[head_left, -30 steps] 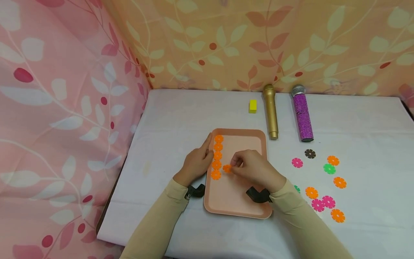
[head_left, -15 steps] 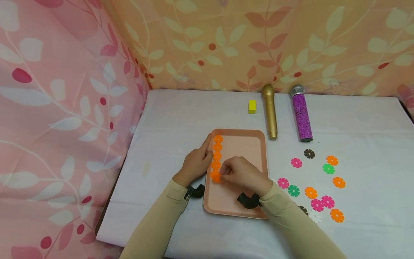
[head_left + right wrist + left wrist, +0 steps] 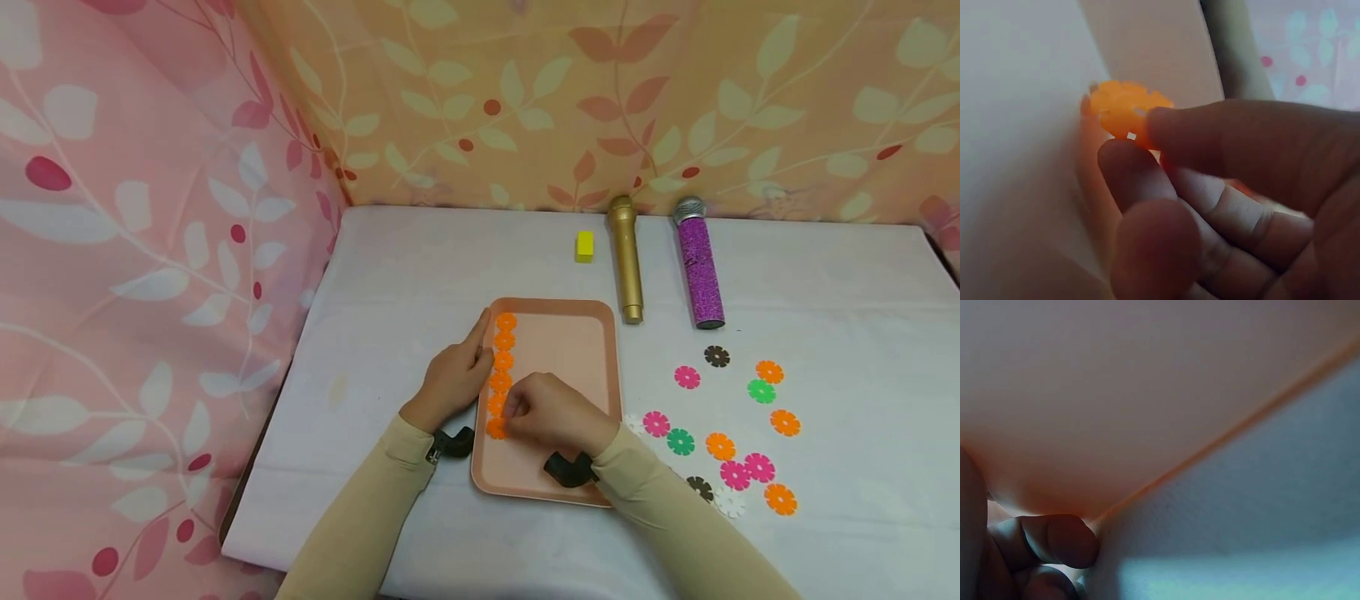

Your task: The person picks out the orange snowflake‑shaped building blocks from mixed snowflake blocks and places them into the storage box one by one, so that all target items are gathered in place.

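Note:
A peach tray [image 3: 558, 312] lies on the white-covered table. Several orange notched plastic discs [image 3: 504, 360] form a column along its left inner side. My right hand [image 3: 558, 412] pinches one more orange disc [image 3: 1122, 103] between thumb and fingertips, low against the tray; in the head view this disc [image 3: 496, 428] sits at the column's near end. My left hand [image 3: 453, 379] holds the tray's left rim, its index finger lying along the edge. In the left wrist view, curled fingers [image 3: 1054, 540] show beside the rim; the thumb's contact is hard to see there.
Loose discs lie right of the tray: pink [image 3: 687, 377], black [image 3: 717, 357], green [image 3: 761, 392], orange [image 3: 785, 422] and white [image 3: 730, 502]. Behind are a yellow block [image 3: 584, 247], a gold microphone [image 3: 627, 262] and a purple glitter microphone [image 3: 701, 267]. Patterned cloth [image 3: 450, 100] borders the table.
My right hand has carried the orange disc left and toward me, from the tray's middle to the near end of the column. The left hand keeps its place on the rim.

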{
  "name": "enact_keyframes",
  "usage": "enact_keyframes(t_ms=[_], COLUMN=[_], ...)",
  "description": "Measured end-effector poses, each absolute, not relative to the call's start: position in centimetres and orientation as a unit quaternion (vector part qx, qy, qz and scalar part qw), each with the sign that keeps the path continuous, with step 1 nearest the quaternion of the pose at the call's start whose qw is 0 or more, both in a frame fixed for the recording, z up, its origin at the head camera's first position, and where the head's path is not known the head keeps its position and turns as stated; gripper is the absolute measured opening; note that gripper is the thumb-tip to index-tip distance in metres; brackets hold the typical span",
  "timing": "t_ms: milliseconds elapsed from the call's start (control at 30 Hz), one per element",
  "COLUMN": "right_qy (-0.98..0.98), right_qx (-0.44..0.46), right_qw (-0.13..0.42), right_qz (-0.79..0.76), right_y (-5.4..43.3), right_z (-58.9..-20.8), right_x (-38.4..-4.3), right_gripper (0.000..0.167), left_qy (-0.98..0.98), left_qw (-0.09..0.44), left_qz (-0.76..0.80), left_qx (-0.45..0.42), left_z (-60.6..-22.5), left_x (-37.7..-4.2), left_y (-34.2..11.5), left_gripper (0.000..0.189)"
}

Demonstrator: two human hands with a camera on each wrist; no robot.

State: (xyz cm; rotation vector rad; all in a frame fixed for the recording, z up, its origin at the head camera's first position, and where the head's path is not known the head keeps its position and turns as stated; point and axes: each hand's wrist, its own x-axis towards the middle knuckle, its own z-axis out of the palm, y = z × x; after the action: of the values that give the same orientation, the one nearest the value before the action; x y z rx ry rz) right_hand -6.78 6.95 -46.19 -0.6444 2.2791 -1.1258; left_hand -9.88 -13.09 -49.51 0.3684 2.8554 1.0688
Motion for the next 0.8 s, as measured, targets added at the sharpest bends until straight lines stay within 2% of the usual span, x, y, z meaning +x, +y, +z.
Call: enact_keyframes(t_ms=[233,800], right_qy=[0.859,0.891], right_qx=[-0.223,-0.251], right_qw=[0.247,0.193], right_qz=[-0.389,-0.325], right_y=[6.8,6.2], right_z=[-46.7,-47.7], right_x=[-6.4,-6.5], right_gripper=[0.017,0.022], left_qy=[0.929,0.929], left_qw=[0.040,0.037], left_qz=[0.349,0.348], left_qx=[0.120,0.119], left_z=[-49.7,-49.6], left_x=[-9.8,-9.9], left_y=[-13.1,-13.1], left_gripper=[0.066,0.066])
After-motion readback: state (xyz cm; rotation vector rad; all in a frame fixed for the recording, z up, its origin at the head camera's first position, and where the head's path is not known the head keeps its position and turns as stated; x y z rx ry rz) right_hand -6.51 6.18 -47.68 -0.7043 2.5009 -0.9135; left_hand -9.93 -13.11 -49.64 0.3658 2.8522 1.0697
